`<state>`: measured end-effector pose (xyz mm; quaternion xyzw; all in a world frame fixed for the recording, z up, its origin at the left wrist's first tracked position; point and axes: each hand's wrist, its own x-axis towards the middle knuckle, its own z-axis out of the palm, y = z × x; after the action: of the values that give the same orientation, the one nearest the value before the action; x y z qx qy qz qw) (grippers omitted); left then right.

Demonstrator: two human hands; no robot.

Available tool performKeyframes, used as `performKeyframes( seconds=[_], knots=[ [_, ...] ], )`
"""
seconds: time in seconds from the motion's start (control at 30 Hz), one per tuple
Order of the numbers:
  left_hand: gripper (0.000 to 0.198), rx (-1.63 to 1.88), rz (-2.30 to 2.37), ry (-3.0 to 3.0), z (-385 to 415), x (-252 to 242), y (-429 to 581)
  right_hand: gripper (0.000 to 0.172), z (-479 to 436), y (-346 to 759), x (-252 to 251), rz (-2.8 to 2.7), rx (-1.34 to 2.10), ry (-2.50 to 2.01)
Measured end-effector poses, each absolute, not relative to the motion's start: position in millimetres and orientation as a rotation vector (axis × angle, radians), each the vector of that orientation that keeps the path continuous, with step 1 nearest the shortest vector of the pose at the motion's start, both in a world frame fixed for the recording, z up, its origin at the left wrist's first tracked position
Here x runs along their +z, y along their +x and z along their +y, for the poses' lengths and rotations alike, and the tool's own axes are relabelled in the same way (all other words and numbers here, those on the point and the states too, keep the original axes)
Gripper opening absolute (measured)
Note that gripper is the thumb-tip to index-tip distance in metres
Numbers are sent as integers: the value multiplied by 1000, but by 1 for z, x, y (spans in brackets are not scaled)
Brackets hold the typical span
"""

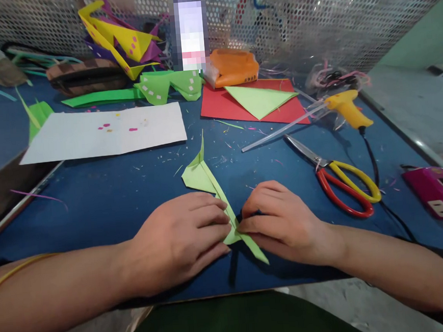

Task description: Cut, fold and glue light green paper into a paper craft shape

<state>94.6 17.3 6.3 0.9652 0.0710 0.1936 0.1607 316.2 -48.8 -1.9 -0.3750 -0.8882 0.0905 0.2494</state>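
Observation:
A piece of folded light green paper lies slantwise on the blue table in front of me, with a narrow folded strip along one edge and a thin pointed tip standing up at the far end. My left hand covers its left side, fingers curved together and holding it against the table. At the strip's lower part my right hand is closed, its thumb and fingertips pinching the fold. The strip's near end sticks out below the right fingers. The paper's middle is partly hidden under the left fingers.
Scissors and a yellow glue gun with a glue stick lie right, near a magenta power socket box. Behind are white paper, green paper glasses, red paper and an orange packet. Perforated metal backs the table.

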Motion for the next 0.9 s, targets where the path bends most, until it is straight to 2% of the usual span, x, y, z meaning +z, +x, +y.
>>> performKeyframes(
  seconds=[0.13, 0.27, 0.5, 0.73, 0.9],
  knots=[
    [10, 560, 336, 2582, 15, 8, 96, 11, -48, 313, -5, -2235, 493, -1177],
    [11, 552, 453, 2431, 13, 9, 98, 14, -48, 310, -3, -2137, 605, -1252],
    [15, 559, 532, 2332, 14, 8, 102, 15, -48, 309, -2, -2100, 654, -1286],
    [17, 522, 521, 2380, 13, 8, 102, 9, -48, 308, -1, -2094, 650, -1287],
    [18, 551, 473, 2464, 11, 8, 101, 12, -49, 308, 0, -2132, 636, -1233]
  ],
)
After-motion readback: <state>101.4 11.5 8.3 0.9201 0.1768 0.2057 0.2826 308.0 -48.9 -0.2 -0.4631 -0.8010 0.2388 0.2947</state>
